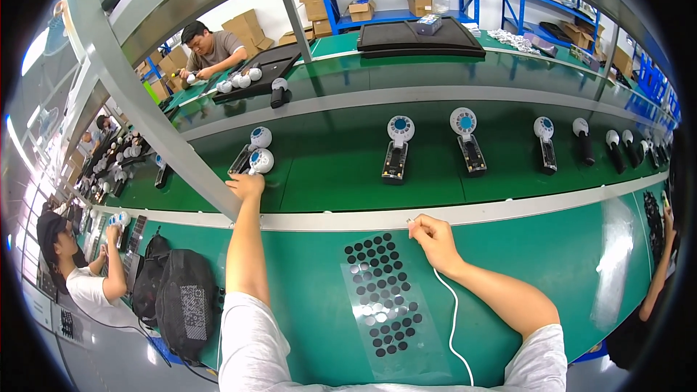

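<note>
On the green conveyor, my left hand [247,186] reaches out with its fingers closed at the lower part of a handheld device with a round white head [261,161]. Its handle is mostly hidden by the hand. A similar device [261,137] lies right behind it. My right hand [434,242] pinches the end of a white cable [455,312] above the near table, close to the metal rail; a small tip shows at the fingertips. Left of that hand lies a clear sheet [396,370] carrying rows of round black stickers [381,281].
More white-headed devices [400,129] with black handles lie along the conveyor. A metal rail [508,208] separates it from my table. A slanting metal post [156,120] stands at left, beside a black backpack [185,305]. Co-workers sit at left [91,276] and across [210,51].
</note>
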{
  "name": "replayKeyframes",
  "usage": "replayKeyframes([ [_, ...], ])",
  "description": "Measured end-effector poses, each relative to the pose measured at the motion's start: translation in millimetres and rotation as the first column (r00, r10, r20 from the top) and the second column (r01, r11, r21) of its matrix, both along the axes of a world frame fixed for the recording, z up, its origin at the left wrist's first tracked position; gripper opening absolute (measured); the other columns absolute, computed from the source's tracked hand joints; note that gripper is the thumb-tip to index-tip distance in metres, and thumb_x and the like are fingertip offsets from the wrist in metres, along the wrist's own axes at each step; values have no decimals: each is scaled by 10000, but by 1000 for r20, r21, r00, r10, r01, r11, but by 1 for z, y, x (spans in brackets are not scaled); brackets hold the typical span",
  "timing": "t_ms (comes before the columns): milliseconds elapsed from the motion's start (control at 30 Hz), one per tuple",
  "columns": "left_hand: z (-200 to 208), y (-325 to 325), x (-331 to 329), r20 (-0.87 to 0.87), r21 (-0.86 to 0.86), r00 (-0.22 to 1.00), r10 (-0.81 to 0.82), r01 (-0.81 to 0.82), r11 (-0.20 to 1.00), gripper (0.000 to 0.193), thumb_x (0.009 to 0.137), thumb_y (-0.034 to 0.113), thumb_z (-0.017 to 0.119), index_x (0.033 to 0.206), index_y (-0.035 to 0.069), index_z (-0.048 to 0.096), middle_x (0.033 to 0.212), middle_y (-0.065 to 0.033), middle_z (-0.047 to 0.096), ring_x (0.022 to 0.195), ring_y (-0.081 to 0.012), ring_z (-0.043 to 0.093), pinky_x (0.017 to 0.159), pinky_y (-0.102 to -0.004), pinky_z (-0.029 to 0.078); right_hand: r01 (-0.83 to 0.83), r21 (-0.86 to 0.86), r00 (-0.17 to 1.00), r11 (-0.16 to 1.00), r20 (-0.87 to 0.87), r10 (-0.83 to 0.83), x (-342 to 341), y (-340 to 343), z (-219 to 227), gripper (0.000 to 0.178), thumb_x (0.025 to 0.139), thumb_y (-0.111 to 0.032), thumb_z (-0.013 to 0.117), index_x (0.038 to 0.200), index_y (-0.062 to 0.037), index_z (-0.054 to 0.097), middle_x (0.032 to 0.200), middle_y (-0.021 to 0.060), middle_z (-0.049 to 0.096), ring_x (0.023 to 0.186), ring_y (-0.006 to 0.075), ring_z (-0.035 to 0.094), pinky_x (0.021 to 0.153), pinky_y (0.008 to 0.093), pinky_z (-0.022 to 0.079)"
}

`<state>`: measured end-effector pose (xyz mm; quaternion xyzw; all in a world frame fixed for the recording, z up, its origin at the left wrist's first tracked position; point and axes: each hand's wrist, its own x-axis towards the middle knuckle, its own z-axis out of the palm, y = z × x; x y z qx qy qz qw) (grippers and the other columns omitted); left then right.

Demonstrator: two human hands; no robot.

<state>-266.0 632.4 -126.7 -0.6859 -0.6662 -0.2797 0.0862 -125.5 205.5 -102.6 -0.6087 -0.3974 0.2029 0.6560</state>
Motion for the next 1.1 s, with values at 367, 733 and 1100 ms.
replayKeyframes([
  [367, 27, -103, -18, -238, -130, 803, -546, 531, 837, 599, 737, 331, 598, 1203, -9, 438, 985, -191, 473, 934, -349, 475, 735, -433, 449, 34, -45, 998, 998, 56, -31, 0, -4, -1, 209, 839, -116, 531, 655, -18, 532, 513, -39, 402, 474, 60, 299, 455, 204, 253],
  [733, 37, -165, 5, -221, -29, 339, -915, 935, 353, 478, 811, 181, 545, 1236, 3, 418, 871, -160, 549, 690, -281, 572, 593, -353, 486, 38, -19, 992, 999, 124, -36, -1, 0, -2, 253, 839, -167, 530, 635, -20, 510, 486, -14, 387, 459, 109, 309, 459, 248, 286],
  [1100, 34, -261, 32, 984, 163, -162, 73, 987, -1, 352, 830, 133, 498, 1134, -36, 440, 830, -161, 580, 537, -191, 551, 394, -233, 395, 22, -47, 997, 999, 79, -18, 0, 3, -7, 239, 846, -174, 529, 660, -24, 541, 489, -15, 398, 462, 101, 314, 455, 244, 279],
])
